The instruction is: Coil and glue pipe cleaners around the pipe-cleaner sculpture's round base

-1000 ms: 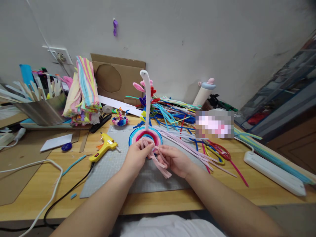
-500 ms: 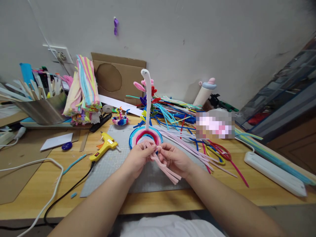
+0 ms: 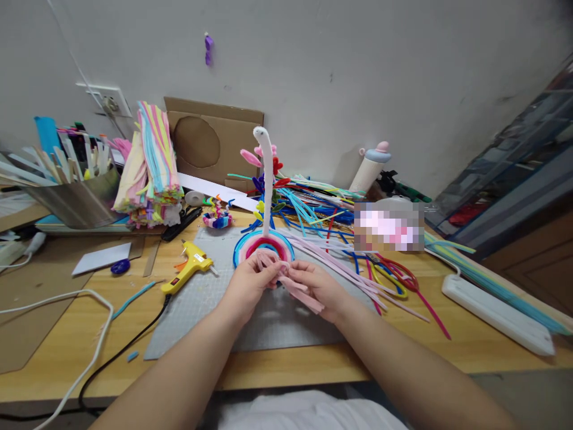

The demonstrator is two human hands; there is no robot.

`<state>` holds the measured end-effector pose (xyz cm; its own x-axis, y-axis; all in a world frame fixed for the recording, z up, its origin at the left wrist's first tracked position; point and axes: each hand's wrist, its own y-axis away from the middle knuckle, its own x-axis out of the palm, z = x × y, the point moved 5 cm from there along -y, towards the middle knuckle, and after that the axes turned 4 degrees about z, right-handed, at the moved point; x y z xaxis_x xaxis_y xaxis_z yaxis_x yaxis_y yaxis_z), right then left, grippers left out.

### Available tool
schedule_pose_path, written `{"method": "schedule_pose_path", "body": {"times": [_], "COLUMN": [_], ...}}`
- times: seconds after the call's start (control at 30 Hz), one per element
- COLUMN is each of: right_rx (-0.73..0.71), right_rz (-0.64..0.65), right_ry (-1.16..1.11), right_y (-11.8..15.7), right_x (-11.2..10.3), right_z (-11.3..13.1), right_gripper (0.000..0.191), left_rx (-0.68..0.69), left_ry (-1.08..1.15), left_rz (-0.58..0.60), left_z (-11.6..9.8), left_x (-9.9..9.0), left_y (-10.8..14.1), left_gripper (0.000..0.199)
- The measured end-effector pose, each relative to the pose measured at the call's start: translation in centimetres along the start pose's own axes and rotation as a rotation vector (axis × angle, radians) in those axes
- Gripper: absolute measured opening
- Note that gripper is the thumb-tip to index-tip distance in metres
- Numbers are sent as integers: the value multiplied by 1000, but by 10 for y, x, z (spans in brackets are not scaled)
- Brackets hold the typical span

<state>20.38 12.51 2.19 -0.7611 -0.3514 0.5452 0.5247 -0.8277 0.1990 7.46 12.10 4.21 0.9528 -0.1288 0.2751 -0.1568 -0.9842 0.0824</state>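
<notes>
Both hands meet over the grey cutting mat (image 3: 197,322), with a bundle of pale pink pipe cleaners (image 3: 304,297) between them. My left hand (image 3: 250,280) pinches the looped end of the bundle. My right hand (image 3: 313,286) is closed on its middle, close to the left fingertips, and the loose ends stick out below toward the right. Just behind the hands lies a round coiled base (image 3: 242,246) in blue, white, pink and red. A white fuzzy stem (image 3: 268,185) with a bent top stands upright at it.
A yellow glue gun (image 3: 190,266) with a black cord lies left of the mat. Loose pipe cleaners (image 3: 349,269) spread to the right, near a white power strip (image 3: 496,313). A metal container of sticks (image 3: 80,200) stands at the left, and cardboard (image 3: 237,137) leans on the wall.
The loose pink ends have swung slightly up and are bunched closer to my right hand, whose fingers have shifted along the bundle. The view has moved very slightly.
</notes>
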Motion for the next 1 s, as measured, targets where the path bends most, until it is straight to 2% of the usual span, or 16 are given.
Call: {"method": "schedule_pose_path", "body": {"times": [0.4,0.8,1.0], "right_rx": [129,154,171], "right_rz": [96,97,123], "right_ry": [-3,-5,17], "right_y": [2,4,5], "right_x": [7,6,6], "right_z": [-2,-5,-8], "right_gripper": [25,15,13], "left_rx": [-29,-29,-29], "left_ry": [53,4,-40], "left_rz": [20,27,92], "left_z": [-2,-1,0], "left_x": [3,2,6], "left_y": [1,1,2], "left_gripper": [34,34,33]}}
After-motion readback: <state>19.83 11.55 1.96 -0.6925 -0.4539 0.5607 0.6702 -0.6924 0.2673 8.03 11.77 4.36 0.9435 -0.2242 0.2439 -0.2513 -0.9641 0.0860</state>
